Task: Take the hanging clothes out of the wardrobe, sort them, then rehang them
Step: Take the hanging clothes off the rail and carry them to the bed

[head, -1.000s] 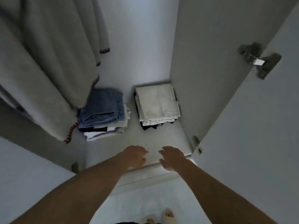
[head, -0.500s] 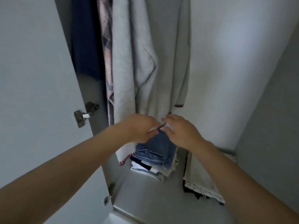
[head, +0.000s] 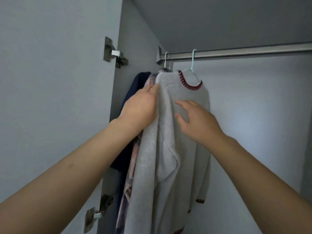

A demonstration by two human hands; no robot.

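Three garments hang at the left end of a wardrobe rail [head: 236,52], and both of a person's hands are on the front one, a grey sweater [head: 168,157] with red stitching at the collar and cuffs. It hangs on a pale green hanger [head: 193,65] whose hook sits over the rail at about 12 o'clock from the collar. The left hand [head: 140,110] meets the sweater's shoulder edge at roughly 10 o'clock from the garment's middle; its thumb lies along the seam, while the other fingers are hidden behind the cloth, so whether they clamp the fabric cannot be told. The right hand [head: 197,122] lies on the chest panel at about 1 o'clock from the middle, its fingers [head: 183,105] apart and only slightly bent, touching the knit without pinching it. Directly behind the sweater, toward 9 o'clock, hangs a plaid shirt [head: 133,166] in pink and grey, on a white hanger [head: 166,59]. Beyond that, against the wardrobe's side wall, is a dark navy garment [head: 135,85]. The open door [head: 50,98] fills the 9 o'clock side, carrying an upper hinge [head: 113,52] and a lower hinge [head: 96,215].
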